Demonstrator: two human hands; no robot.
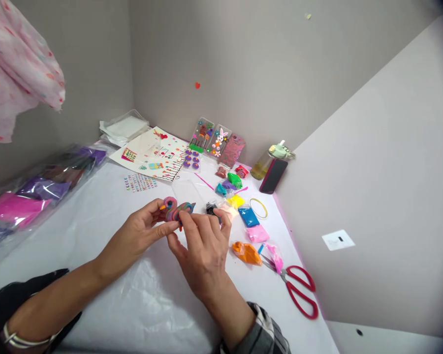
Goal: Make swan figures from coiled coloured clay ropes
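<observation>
A small duck figure [174, 211] of swirled, many-coloured clay, with an orange beak, is held up over the table. My left hand [145, 223] grips its head end between thumb and fingers. At the tail end and underside, the fingers of my right hand [203, 241] press against it, thumb below. A bit of orange shows under the body; the rest there is hidden by my fingers. Just beyond my right hand lie a black clay packet [211, 208] and a yellow packet [236, 201]. A clear flat case [188, 191] rests behind the duck.
Red-handled scissors [302, 290] and an orange clay packet [246, 252] lie at the right. A phone [273, 176] leans on a bottle [260, 164]. Decorated cases [218, 140] stand against the wall. A drawing sheet [151, 155], gem stickers [140, 182] and bagged clay [18, 209] are leftward.
</observation>
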